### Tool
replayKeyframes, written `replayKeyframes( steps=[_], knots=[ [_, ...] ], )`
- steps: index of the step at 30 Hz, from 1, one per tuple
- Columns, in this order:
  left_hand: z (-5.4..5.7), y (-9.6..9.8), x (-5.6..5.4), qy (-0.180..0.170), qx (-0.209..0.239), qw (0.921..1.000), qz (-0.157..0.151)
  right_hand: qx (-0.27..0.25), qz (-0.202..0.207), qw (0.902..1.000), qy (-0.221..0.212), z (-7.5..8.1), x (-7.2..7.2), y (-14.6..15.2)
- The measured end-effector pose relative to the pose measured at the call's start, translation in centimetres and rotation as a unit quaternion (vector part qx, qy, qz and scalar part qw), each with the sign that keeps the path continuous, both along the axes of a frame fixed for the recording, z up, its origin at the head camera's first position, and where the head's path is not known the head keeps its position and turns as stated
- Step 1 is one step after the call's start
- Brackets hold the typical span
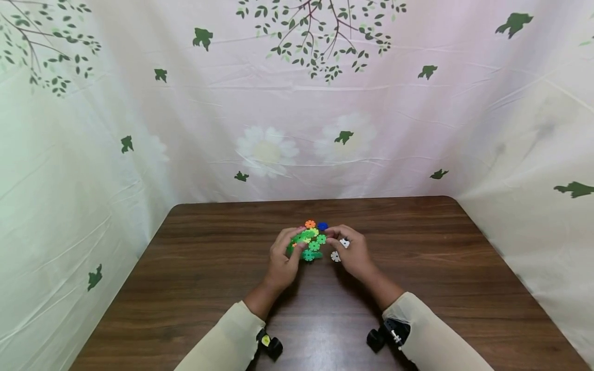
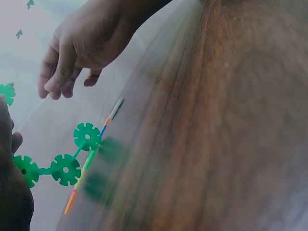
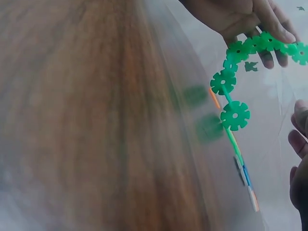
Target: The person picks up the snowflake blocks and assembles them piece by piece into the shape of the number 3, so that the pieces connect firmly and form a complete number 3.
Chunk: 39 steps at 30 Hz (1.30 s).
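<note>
My left hand [image 1: 284, 260] pinches a chain of green notched plastic discs [image 3: 235, 115] between thumb and fingers. In the right wrist view the chain curves down from those fingers, its lower discs hanging just above the tabletop. My right hand [image 1: 355, 256] hovers to the right of the chain, fingers loosely bent and holding nothing, as the left wrist view shows. Loose discs lie flat beyond and between the hands: an orange disc [image 1: 310, 224], a blue disc [image 1: 323, 226] and several light green and yellow ones. White discs [image 1: 335, 256] lie beside the right hand, partly covered by it.
The brown wood-grain table [image 1: 209, 293] extends around both hands. Behind it and along both sides hangs a pale cloth [image 1: 297, 108] printed with leaves, birds and flowers. A black wrist camera [image 1: 274, 349] is strapped to the left forearm, another [image 1: 376, 340] to the right.
</note>
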<state>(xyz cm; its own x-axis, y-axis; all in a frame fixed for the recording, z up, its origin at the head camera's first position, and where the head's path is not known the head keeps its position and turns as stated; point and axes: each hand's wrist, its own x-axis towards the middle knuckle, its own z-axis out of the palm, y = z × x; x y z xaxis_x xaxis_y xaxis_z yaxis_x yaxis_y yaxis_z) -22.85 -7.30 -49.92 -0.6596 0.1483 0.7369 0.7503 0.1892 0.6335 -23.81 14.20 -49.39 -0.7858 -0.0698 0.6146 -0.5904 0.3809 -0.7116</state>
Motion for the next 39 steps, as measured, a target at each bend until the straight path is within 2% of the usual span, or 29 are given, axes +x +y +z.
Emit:
replayKeyframes(
  steps=[8,13,18,22,27,30,34,39],
  knots=[
    [-0.3,-0.5,0.0,-0.026,0.0,0.9997,0.005,0.018,-0.009,0.9984,-0.053,-0.4,-0.8,0.1],
    [-0.5,-0.5,-0.2,-0.03,-0.009,0.9995,0.002,0.04,-0.019,0.9967,-0.068,-0.7,-1.4,0.3],
    [-0.5,-0.5,-0.3,-0.024,-0.005,0.9997,0.002,0.072,-0.025,0.9944,-0.072,-1.1,-2.2,0.6],
    [-0.5,-0.4,-0.4,-0.012,0.002,0.9999,0.006,0.093,-0.032,0.991,-0.091,-1.4,-2.7,0.5],
    [-0.6,-0.3,-0.4,-0.004,0.005,0.9999,0.015,0.121,-0.026,0.9872,-0.101,-1.7,-3.1,0.7],
    [-0.8,-0.1,-0.4,-0.002,0.002,0.9997,0.024,0.15,-0.027,0.9832,-0.1,-1.8,-3.4,0.8],
    [-0.7,0.1,-0.5,-0.002,-0.001,0.9995,0.031,0.2,-0.035,0.9731,-0.11,-2.1,-3.6,1.0],
    [-0.8,-0.1,-0.7,0.007,0.0,0.9997,0.023,0.236,-0.039,0.9641,-0.116,-2.4,-3.8,1.0]
  ],
)
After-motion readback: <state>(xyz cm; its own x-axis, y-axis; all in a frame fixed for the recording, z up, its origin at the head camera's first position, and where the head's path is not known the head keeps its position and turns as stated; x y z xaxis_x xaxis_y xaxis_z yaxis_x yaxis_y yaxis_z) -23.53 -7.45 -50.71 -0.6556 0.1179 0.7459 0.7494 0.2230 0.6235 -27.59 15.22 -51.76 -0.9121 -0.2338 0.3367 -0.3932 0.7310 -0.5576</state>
